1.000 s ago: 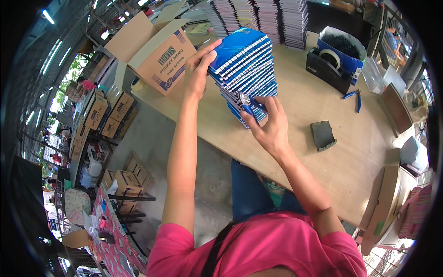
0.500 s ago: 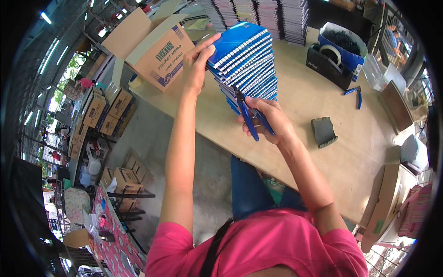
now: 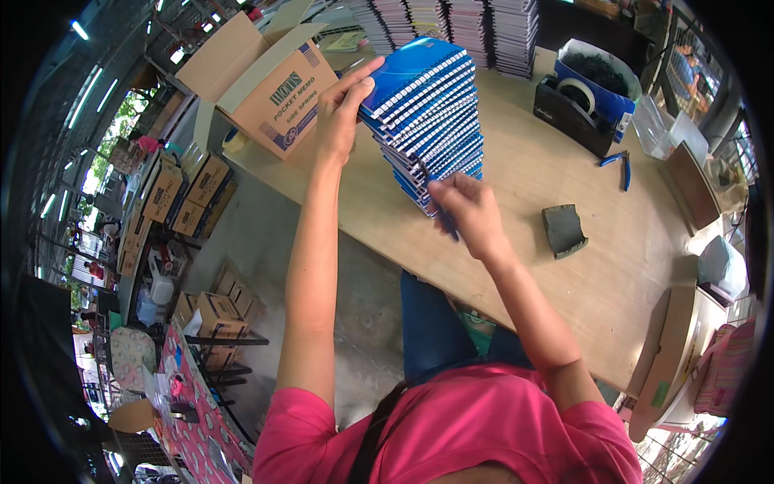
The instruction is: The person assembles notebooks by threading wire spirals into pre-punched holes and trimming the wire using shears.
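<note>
- A tall stack of blue spiral notebooks (image 3: 427, 121) stood on the wooden table (image 3: 564, 274), leaning a little away from the person's body.
- The left hand (image 3: 339, 113) lay flat against the stack's upper left side, fingers spread open and reaching onto the top cover, steadying it rather than gripping.
- The right hand (image 3: 472, 211) was at the foot of the stack on its near side, fingers curled closed around a thin blue pen-like thing (image 3: 446, 219) that pointed at the lowest notebooks.
- An open cardboard box (image 3: 270, 89) sat just left of the stack, flaps up; what lay inside could not be made out.
- Right of the stack lay a small grey block (image 3: 563, 230), and farther right a black tape dispenser (image 3: 574, 113) and blue-handled pliers (image 3: 621, 165).
- Beyond the stack stood rows of darker notebook piles (image 3: 451, 20).
- Judged from the hands, the step in hand looked like squaring up or counting through the stack, the pen marking a place among the spines at the bottom.
- The next move would seem to call for keeping the left palm firm against the lean while the right hand worked along the edges; a tall, tilted stack like this would likely slide if pressed from one side only.
</note>
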Demonstrator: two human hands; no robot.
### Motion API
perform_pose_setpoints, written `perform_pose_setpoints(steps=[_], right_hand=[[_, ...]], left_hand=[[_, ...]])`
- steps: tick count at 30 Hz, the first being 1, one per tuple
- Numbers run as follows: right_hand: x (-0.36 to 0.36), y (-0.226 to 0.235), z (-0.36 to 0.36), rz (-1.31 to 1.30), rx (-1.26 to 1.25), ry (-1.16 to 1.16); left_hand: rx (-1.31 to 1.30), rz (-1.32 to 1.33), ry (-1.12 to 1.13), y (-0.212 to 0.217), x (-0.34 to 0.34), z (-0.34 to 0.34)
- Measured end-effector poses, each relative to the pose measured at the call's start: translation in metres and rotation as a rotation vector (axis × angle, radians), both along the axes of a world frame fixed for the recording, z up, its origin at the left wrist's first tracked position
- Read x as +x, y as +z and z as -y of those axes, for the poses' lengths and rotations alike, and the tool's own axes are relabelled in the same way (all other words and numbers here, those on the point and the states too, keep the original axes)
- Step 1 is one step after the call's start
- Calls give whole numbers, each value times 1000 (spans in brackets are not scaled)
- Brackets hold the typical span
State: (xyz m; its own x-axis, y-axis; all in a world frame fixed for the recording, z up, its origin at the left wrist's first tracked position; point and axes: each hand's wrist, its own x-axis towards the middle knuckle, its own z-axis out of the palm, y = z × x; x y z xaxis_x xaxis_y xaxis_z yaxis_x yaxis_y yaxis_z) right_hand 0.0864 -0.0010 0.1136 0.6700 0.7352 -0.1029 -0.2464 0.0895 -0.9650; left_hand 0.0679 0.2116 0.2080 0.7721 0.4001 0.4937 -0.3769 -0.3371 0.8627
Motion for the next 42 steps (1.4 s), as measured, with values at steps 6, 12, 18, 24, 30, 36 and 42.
perform_pose_setpoints(steps=[6,12,18,24,30,36,42], right_hand=[[-6,-18,2,705,-14,-383],[-10,-29,2,1041,-82,-533],[3,-22,0,20,82,-89],[-11,-28,3,838,31,-467],[-4,-44,-2,648,-26,-334],[2,-36,1,220,75,-121],[-16,-42,-3,1062,-44,-572]], left_hand=[[-6,-25,21,0,-2,-4],[-23,-40,14,0,3,-1],[-26,-15,28,1,2,6],[-9,-76,36,0,-2,-6],[-5,-77,26,1,2,-2],[-35,-73,24,1,0,-1],[-17,-57,13,0,2,1]])
